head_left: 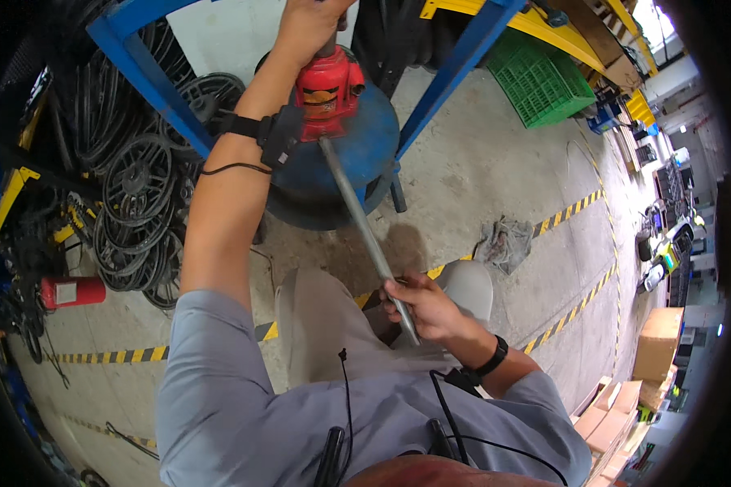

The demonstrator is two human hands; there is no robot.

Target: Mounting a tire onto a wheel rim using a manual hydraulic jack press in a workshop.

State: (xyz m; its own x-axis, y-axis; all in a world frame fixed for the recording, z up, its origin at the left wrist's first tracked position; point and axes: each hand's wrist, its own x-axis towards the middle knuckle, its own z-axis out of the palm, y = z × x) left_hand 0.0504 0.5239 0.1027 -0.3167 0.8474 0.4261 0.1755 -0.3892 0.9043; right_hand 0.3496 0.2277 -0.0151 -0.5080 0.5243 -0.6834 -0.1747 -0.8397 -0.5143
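A red hydraulic bottle jack (326, 91) stands on a round blue metal base (374, 122) inside a blue frame. My left hand (310, 28) is at the top of the jack, its fingers curled by the dark ram; the picture's upper edge cuts part of them off. From the low front of the jack a grey metal pipe (356, 207) slants down toward me. Near its close end, my right hand (421, 304) is closed around the pipe, over my lap.
Blue frame legs (455, 77) flank the jack. Black wheel rims (138, 178) pile up at left, near a red cylinder (73, 291). A green crate (540, 77) stands at back right. A dirty rag (505, 245) lies on the floor by striped tape. Cardboard boxes (613, 414) are at lower right.
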